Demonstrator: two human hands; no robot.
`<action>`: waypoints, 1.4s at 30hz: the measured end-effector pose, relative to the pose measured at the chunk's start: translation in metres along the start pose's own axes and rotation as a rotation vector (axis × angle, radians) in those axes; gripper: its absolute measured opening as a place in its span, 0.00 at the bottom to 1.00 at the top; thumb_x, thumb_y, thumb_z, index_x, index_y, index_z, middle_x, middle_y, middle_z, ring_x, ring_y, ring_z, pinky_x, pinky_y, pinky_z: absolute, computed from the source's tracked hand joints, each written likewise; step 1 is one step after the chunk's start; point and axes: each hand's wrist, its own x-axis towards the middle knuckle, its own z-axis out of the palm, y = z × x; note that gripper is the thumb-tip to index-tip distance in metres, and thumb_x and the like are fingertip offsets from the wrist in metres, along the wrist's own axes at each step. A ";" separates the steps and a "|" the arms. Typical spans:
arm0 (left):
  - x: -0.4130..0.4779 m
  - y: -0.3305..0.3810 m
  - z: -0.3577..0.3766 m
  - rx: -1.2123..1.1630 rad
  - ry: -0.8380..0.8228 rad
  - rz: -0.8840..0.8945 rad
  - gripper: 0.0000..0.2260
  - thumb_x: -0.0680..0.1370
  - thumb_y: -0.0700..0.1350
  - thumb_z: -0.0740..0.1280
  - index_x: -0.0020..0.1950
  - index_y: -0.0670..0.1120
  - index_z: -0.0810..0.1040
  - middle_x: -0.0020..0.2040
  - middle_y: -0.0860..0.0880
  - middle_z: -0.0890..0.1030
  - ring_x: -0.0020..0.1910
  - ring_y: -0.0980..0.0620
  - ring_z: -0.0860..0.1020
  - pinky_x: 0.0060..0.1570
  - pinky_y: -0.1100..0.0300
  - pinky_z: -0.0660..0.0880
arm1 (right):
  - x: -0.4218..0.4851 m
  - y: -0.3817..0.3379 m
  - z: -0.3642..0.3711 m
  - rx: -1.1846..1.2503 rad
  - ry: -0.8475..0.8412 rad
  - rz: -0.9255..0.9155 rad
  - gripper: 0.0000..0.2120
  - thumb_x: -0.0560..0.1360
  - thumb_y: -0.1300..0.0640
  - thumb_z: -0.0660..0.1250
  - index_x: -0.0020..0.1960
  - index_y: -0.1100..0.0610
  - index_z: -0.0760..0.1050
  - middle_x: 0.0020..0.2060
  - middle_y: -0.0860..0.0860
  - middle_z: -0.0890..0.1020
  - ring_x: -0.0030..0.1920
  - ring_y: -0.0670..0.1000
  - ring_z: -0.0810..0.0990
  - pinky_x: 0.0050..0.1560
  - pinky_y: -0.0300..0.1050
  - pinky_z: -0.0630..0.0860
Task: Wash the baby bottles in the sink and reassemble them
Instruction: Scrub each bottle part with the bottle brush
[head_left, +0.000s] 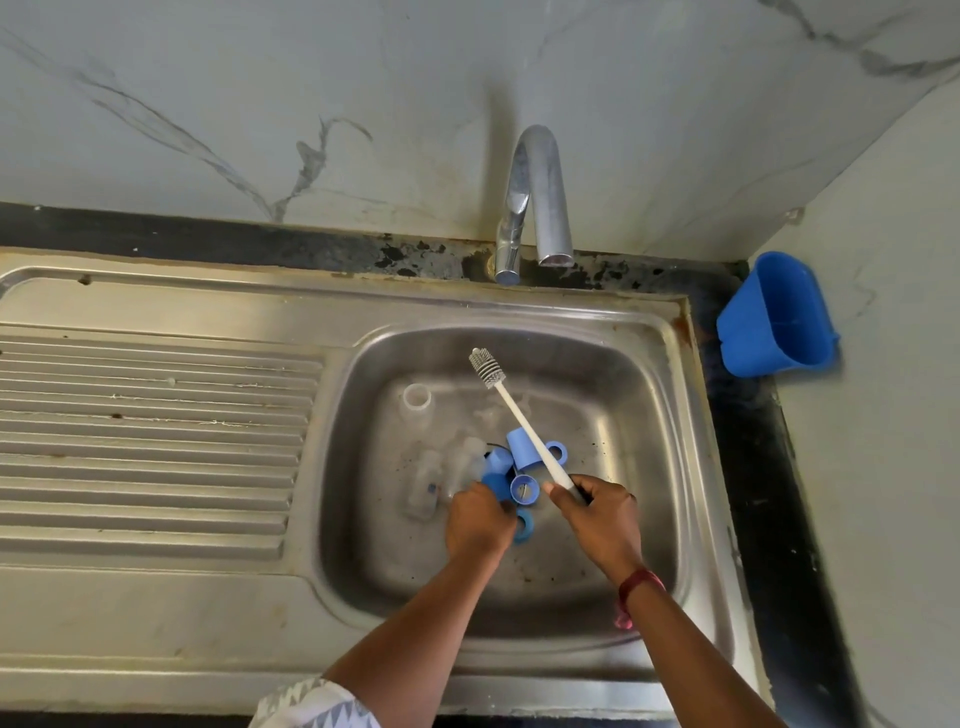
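Note:
Several baby bottle parts lie in the steel sink basin (597, 395). A clear bottle body (417, 401) stands upright at the back left, and another clear bottle (425, 486) lies on its side. Blue caps (522, 451) and blue screw rings (523, 488) are heaped near the drain. My right hand (597, 512) grips the handle of a white bottle brush (511, 410), whose bristle head points up and to the back left. My left hand (478, 519) reaches down among the blue parts, its fingers curled; I cannot tell what it holds.
A chrome tap (540, 192) stands behind the basin with no water running. The ribbed draining board (150, 431) stretches to the left. A blue plastic holder (776, 317) hangs on the right wall above the black counter edge (758, 467).

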 end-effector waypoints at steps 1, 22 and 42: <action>-0.003 0.001 0.001 0.019 0.022 0.014 0.12 0.78 0.51 0.66 0.51 0.42 0.79 0.48 0.45 0.83 0.47 0.47 0.81 0.39 0.58 0.73 | 0.001 0.000 0.000 -0.002 -0.003 0.000 0.22 0.72 0.45 0.73 0.32 0.60 0.72 0.23 0.46 0.64 0.27 0.46 0.62 0.29 0.39 0.62; -0.002 0.000 0.022 0.563 -0.066 0.422 0.12 0.82 0.41 0.60 0.66 0.43 0.72 0.61 0.44 0.78 0.56 0.46 0.80 0.52 0.54 0.78 | 0.003 -0.005 0.004 -0.015 -0.036 0.002 0.15 0.71 0.47 0.74 0.30 0.50 0.76 0.22 0.45 0.68 0.26 0.44 0.64 0.29 0.38 0.64; -0.004 0.000 0.003 0.173 -0.031 0.318 0.23 0.70 0.54 0.72 0.60 0.48 0.72 0.54 0.49 0.76 0.49 0.48 0.79 0.43 0.58 0.76 | -0.005 -0.011 -0.005 0.004 -0.028 -0.071 0.20 0.73 0.48 0.74 0.26 0.48 0.70 0.20 0.44 0.66 0.25 0.45 0.63 0.28 0.35 0.63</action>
